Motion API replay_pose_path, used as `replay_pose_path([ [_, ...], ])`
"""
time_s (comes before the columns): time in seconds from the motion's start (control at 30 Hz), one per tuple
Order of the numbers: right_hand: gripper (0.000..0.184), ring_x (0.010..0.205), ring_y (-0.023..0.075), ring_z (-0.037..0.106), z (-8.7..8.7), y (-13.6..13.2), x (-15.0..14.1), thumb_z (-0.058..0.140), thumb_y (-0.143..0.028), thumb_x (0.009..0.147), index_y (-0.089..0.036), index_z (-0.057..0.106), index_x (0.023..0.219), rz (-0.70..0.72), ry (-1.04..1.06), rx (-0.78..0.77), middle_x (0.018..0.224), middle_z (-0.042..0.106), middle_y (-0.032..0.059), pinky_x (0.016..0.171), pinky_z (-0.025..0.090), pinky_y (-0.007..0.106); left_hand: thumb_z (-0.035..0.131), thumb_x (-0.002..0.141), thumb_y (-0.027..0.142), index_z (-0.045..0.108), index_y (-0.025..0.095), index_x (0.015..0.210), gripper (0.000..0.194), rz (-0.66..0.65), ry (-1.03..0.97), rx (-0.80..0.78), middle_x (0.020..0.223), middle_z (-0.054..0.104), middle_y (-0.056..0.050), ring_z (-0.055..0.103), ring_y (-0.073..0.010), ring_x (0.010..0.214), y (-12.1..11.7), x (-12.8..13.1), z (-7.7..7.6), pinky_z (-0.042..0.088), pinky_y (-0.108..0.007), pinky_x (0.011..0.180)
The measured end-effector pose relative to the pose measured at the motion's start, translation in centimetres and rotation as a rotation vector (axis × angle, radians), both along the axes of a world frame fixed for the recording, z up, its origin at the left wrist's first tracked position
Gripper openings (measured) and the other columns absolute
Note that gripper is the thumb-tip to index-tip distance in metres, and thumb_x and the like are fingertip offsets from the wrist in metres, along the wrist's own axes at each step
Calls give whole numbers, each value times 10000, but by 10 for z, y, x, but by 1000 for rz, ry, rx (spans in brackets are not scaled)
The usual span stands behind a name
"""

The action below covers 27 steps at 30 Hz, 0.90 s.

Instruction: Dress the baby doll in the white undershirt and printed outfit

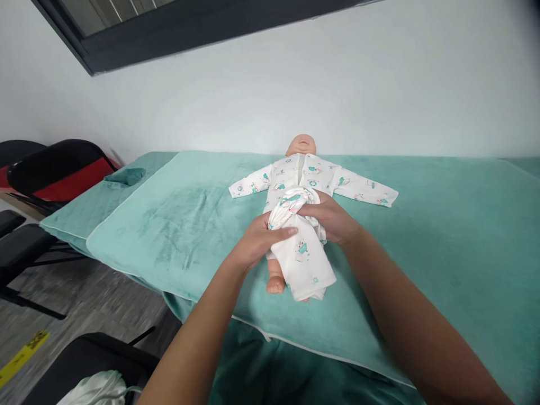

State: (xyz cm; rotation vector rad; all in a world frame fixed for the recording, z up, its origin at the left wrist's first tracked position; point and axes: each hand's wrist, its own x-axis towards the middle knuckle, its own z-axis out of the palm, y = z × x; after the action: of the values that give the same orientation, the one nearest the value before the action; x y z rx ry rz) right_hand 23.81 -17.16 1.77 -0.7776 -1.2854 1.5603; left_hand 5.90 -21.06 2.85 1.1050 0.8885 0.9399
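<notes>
A baby doll lies on its back on a teal towel, dressed in a white printed top with both sleeves spread out. My left hand and my right hand both grip white printed trousers bunched at the doll's waist. The trouser legs hang down toward me. One bare doll foot sticks out beside the cloth.
The towel covers a table against a pale wall. A small folded teal cloth lies at the far left corner. Black and red chairs stand to the left, and a black chair holding a white bundle is near me.
</notes>
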Motion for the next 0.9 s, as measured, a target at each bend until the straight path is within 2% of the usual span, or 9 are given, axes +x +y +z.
replay_pose_path([
  [0.1,450,1048,254,649,4,-3,1,743,-317,766,-229,662,1200,19,-169,130,1141,711,48,898,500,396,811,692,366,711,161,980,367,171,-90,-27,891,720,-50,636,-188,788,-7,5,-1,494,-305,749],
  [0.2,435,1119,269,620,8,-5,5,723,-369,793,-245,669,1206,97,-359,266,1207,692,44,958,466,416,786,716,352,707,183,970,315,356,-34,-15,860,713,-26,617,-173,751,-25,12,-3,484,-281,697],
  [0.33,282,975,253,658,14,-6,7,697,-381,797,-238,714,1040,219,-573,316,1055,728,23,834,490,371,724,775,464,708,212,1000,338,480,85,-91,792,698,-20,611,-189,724,-66,23,-4,483,-297,661],
  [0.43,232,878,237,659,19,-9,5,697,-407,773,-243,716,936,265,-741,321,958,731,7,730,474,332,729,770,478,703,226,1084,403,562,28,-146,928,721,-39,640,-226,876,-97,35,4,506,-313,752],
  [0.57,230,881,228,647,28,-14,0,705,-433,736,-258,705,885,288,-929,346,937,723,-8,718,441,314,759,737,448,682,202,1187,519,740,-120,-327,1011,730,-69,662,-253,947,-124,55,14,519,-331,799],
  [0.63,222,877,218,638,31,-17,-3,697,-436,733,-252,695,857,318,-986,381,927,718,-10,722,429,310,789,700,417,701,176,1150,518,830,-155,-363,974,739,-72,673,-250,933,-133,60,10,515,-331,826],
  [0.77,197,833,192,622,30,-20,-7,702,-429,715,-246,685,788,400,-1041,453,890,713,-19,701,415,292,813,656,377,718,173,1044,448,954,-172,-351,917,745,-50,671,-211,860,-150,50,-14,507,-299,802],
  [0.9,164,757,168,602,22,-23,-12,691,-408,714,-245,672,727,382,-1128,512,816,700,-27,644,382,275,752,724,375,704,184,1015,351,938,-77,-345,888,727,-29,631,-172,815,-157,28,-29,478,-256,747],
])
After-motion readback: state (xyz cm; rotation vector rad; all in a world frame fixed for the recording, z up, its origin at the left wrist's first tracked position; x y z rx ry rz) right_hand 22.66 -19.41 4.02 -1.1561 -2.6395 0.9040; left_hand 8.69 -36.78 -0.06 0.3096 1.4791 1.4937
